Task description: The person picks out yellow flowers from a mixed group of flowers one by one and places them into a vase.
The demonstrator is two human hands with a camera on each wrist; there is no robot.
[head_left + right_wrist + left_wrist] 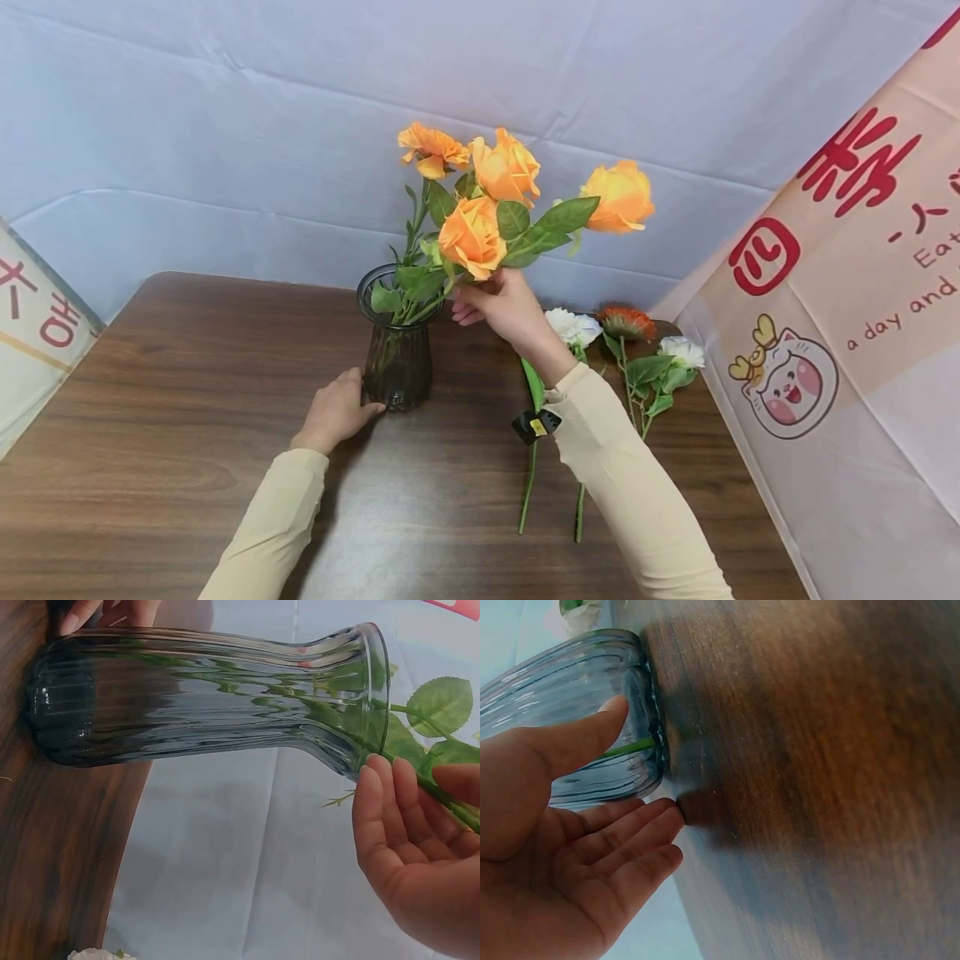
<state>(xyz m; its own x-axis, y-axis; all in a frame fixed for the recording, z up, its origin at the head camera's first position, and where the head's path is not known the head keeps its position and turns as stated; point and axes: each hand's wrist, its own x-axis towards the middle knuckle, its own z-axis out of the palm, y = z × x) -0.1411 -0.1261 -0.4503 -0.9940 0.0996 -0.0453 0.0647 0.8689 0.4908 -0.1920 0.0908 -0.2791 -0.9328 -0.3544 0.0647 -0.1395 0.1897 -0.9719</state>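
Note:
A dark, ribbed glass vase stands upright on the brown wooden table. My left hand touches its base, with the thumb laid along the glass and the other fingers loosely extended beside it. At the vase's mouth, my right hand pinches a green rose stem between thumb and fingers, its fingertips close to the rim. Orange roses and a ruffled orange flower spread above the vase. Which bloom belongs to the pinched stem I cannot tell. Stems show through the glass.
Right of the vase lie white flowers and a rust-orange flower, partly behind my right sleeve. A pale cloth backdrop rises behind the table; a printed banner stands along the right side.

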